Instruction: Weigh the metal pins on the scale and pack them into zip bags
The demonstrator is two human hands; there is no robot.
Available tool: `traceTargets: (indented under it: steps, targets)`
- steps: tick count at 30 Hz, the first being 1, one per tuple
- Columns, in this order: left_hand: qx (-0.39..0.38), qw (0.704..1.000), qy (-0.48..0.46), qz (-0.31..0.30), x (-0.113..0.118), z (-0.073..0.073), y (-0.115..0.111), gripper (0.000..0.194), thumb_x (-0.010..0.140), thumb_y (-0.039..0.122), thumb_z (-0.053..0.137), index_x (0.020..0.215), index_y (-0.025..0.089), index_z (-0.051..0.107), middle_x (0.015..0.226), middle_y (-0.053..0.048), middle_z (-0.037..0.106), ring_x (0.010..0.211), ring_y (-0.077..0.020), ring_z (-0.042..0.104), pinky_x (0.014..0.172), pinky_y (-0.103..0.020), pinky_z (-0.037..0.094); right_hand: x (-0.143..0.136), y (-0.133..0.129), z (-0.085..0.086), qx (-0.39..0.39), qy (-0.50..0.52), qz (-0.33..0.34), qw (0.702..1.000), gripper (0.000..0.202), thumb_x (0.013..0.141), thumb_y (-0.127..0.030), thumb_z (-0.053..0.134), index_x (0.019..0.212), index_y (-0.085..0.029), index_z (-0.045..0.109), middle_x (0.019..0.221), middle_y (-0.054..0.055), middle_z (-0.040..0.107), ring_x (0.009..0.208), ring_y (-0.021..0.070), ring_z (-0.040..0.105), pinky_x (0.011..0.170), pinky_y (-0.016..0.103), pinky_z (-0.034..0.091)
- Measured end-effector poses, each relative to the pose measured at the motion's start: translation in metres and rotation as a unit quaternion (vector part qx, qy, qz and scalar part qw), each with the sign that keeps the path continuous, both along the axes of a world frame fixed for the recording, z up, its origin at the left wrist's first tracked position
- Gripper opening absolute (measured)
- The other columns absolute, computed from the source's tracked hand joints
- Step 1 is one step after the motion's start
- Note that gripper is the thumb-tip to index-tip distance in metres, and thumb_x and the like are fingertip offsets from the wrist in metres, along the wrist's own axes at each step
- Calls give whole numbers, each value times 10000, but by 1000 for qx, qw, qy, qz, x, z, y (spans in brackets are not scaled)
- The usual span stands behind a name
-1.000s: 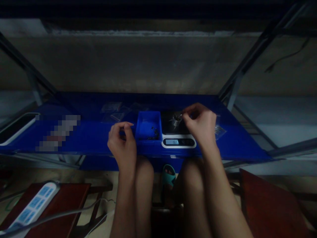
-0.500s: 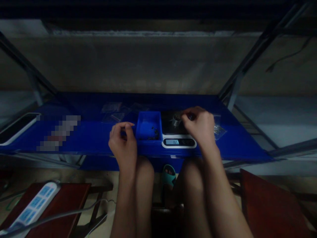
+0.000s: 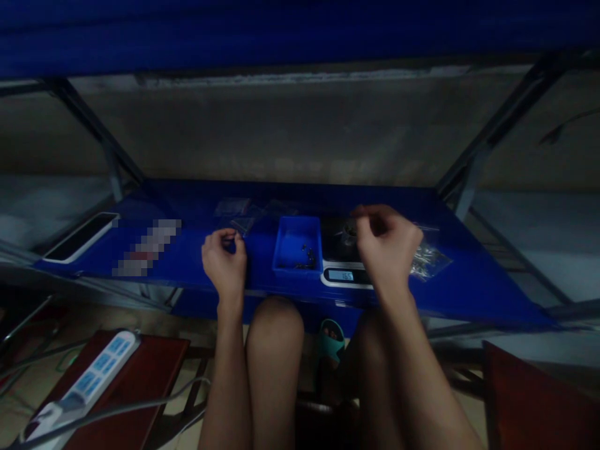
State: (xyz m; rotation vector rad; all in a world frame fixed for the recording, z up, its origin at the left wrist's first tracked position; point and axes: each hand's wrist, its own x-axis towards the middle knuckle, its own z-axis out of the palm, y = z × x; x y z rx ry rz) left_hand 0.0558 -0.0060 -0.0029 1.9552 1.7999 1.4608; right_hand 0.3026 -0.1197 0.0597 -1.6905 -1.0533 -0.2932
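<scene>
My left hand (image 3: 224, 261) hovers left of the blue tray, thumb and fingers curled together; whatever they may hold is too small and dim to see. In the blue tray (image 3: 289, 237) lie several small dark metal parts (image 3: 308, 256), mostly toward its right front corner. My right hand (image 3: 390, 240) is pinched just right of a small metal cup (image 3: 349, 233), its fingertips beside the rim. Contents of the pinch are hidden. Under the cup is a digital scale (image 3: 329, 282) whose display reads 165; my right hand covers its right part.
Right of the scale lies a clear bag of thin metal pieces (image 3: 431, 257). Several clear bags (image 3: 232, 206) sit behind my left hand. A white-edged dark device (image 3: 82, 237) rests at the table's left. Below, a power strip (image 3: 100, 372) lies on a brown stool (image 3: 154, 375).
The view has shifted, showing more of the upper shelf. My left hand has moved left, away from the tray. My right hand stays by the cup; the display still reads 165.
</scene>
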Motion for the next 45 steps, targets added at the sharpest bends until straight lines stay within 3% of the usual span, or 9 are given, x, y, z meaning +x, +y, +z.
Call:
traceTargets:
  steps: [7, 12, 18, 25, 29, 33, 36, 39, 45]
  targets:
    - [-84, 972, 218, -38, 3, 6, 41, 509, 917, 426, 676, 1378, 212, 697, 1430, -170, 665, 1301, -442, 557, 1013, -558, 484, -2, 3, -5, -20, -7, 17, 1000, 230, 943, -364, 632, 856, -210, 779, 703, 29, 717, 645, 191, 636, 642, 322, 402]
    - [-106, 964, 240, -37, 10, 5, 52, 373, 1006, 372, 517, 1213, 217, 785, 1209, -166, 773, 1219, -421, 625, 1045, -586, 427, 5, 1, -6, -18, 4, -1, 1000, 228, 930, -376, 635, 847, -215, 775, 700, 26, 722, 627, 188, 638, 634, 314, 398]
    - [-88, 984, 153, 31, 6, 5, 49, 409, 1016, 338, 471, 1232, 168, 774, 1163, -192, 773, 1113, -378, 683, 959, -474, 496, 4, 0, -2, -9, 17, 0, 1000, 207, 910, -344, 640, 805, -211, 758, 669, 15, 700, 607, 178, 636, 627, 308, 395]
    - [78, 989, -78, 101, 0, 8, 41, 290, 1026, 345, 503, 1109, 158, 708, 1071, -116, 753, 1026, -266, 701, 964, -389, 516, -5, -1, 0, 36, 34, -3, 999, 201, 914, -335, 651, 810, -207, 766, 678, 11, 705, 590, 161, 616, 618, 303, 413]
    - [87, 952, -290, -37, 19, 23, 13, 153, 964, 325, 611, 994, 177, 641, 904, -41, 714, 777, -165, 703, 675, -265, 518, -34, 3, 7, 56, 107, 90, 989, 209, 928, -365, 641, 875, -203, 763, 713, 14, 704, 603, 151, 592, 605, 298, 437]
    - [-15, 904, -366, -219, 51, 45, -30, 196, 915, 383, 727, 948, 194, 684, 760, 3, 694, 626, -114, 652, 523, -208, 426, -60, 8, 8, 42, 283, 242, 927, 357, 911, -477, 680, 1140, -209, 734, 888, 22, 748, 566, 111, 536, 518, 264, 398]
    - [-65, 872, -391, -288, 69, 55, -53, 207, 904, 401, 762, 909, 202, 707, 752, -3, 708, 616, -110, 632, 524, -210, 441, -64, 7, 3, 15, 344, 302, 889, 330, 883, -527, 704, 852, -198, 714, 710, -10, 674, 511, 90, 460, 487, 248, 346]
    - [-96, 856, -399, -315, 76, 56, -62, 245, 895, 441, 776, 882, 205, 710, 739, -1, 701, 580, -99, 590, 506, -208, 424, -59, 1, 1, 12, 354, 313, 881, 406, 859, -508, 727, 622, -209, 588, 544, -46, 532, 481, 85, 395, 475, 242, 312]
    - [-176, 823, -391, -372, 70, 52, -66, 350, 953, 546, 680, 881, 203, 692, 728, -5, 680, 510, -85, 517, 444, -210, 343, -50, -5, 5, 27, 336, 265, 904, 359, 835, -467, 727, 618, -205, 613, 535, -35, 548, 479, 91, 394, 470, 241, 296]
